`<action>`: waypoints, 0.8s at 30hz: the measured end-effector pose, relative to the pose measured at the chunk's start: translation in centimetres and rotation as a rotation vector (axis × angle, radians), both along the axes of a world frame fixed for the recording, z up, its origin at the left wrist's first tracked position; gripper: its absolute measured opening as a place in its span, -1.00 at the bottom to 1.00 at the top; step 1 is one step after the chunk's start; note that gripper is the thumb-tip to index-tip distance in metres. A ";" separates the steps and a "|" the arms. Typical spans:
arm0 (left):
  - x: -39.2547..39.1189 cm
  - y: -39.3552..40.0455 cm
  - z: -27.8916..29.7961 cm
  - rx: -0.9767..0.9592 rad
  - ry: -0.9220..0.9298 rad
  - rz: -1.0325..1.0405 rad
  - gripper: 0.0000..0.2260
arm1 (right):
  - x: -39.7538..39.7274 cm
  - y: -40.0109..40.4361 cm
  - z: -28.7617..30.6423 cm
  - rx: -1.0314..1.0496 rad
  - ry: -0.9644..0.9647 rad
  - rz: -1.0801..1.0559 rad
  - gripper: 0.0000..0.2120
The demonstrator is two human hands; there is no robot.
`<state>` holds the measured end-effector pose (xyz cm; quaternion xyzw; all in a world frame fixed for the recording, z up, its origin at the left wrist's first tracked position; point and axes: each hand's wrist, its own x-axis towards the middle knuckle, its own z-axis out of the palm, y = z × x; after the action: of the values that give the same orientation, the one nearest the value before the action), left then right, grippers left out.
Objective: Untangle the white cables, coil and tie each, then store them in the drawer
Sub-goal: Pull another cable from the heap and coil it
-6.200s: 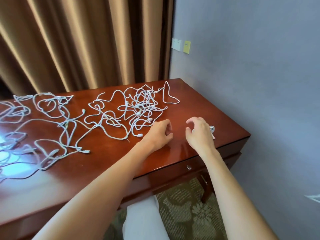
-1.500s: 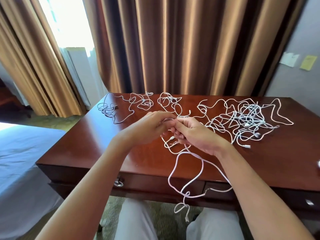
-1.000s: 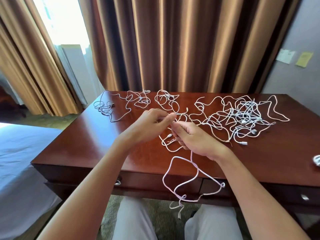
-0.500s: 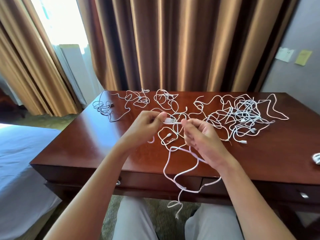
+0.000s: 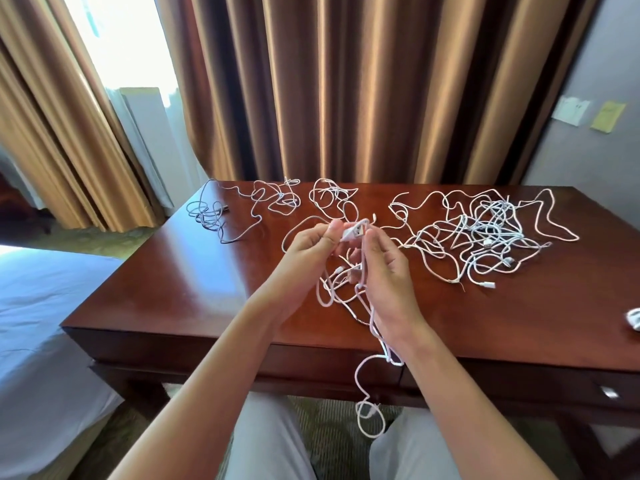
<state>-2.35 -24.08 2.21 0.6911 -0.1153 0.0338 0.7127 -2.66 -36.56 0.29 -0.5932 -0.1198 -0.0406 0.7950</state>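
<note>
Above the middle of the wooden desk (image 5: 194,271), my left hand (image 5: 304,258) pinches the USB plug (image 5: 353,233) of a white cable. My right hand (image 5: 384,271) grips that same cable (image 5: 372,327) just below the plug, and its loose length hangs over the desk's front edge down to my knees. A big tangle of white cables (image 5: 485,237) lies on the desk to the right. Smaller tangles (image 5: 277,202) lie at the back left. A coiled cable (image 5: 632,318) sits at the right edge of the view. Closed drawers (image 5: 519,382) run under the desktop.
A bed with a pale sheet (image 5: 38,323) stands to the left of the desk. Brown curtains (image 5: 346,91) hang behind it, with a bright window (image 5: 117,43) at the upper left. A grey wall with paper notes (image 5: 588,116) is on the right.
Both hands rose with the cable and tipped its plug up between them. Less of the cable hangs below the desk edge than a second ago.
</note>
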 end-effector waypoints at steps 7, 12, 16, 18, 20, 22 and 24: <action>0.3 -0.4 -0.5 0.117 -0.034 0.161 -0.64 | -1.2 -0.1 0.9 -0.220 0.060 0.306 -0.70; 0.1 0.3 -0.7 0.152 0.020 0.110 -0.65 | -1.2 -0.5 0.5 -0.401 0.006 0.407 -0.77; 0.0 -0.2 -0.5 0.222 -0.051 0.106 -0.61 | -1.4 -0.4 0.8 -0.215 0.160 0.523 -0.84; 0.0 -0.5 -0.2 0.234 -0.096 0.109 -0.61 | -1.4 -0.5 0.9 -0.115 0.254 0.576 -0.86; -0.1 -0.7 -0.1 0.153 -0.049 0.069 -0.66 | -1.4 -0.5 1.0 -0.117 0.275 0.577 -0.78; -0.1 -0.6 -0.3 0.068 0.010 -0.005 -0.67 | -1.2 -0.4 0.9 -0.227 0.205 0.541 -0.74; -0.3 -0.3 -0.4 -0.059 0.065 -0.059 -0.67 | -1.0 -0.6 0.7 -0.335 0.175 0.535 -0.74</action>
<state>-2.66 -24.42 1.81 0.6668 -0.1112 -0.0063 0.7368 -3.67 -37.14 0.99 -0.6645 -0.2076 0.2410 0.6762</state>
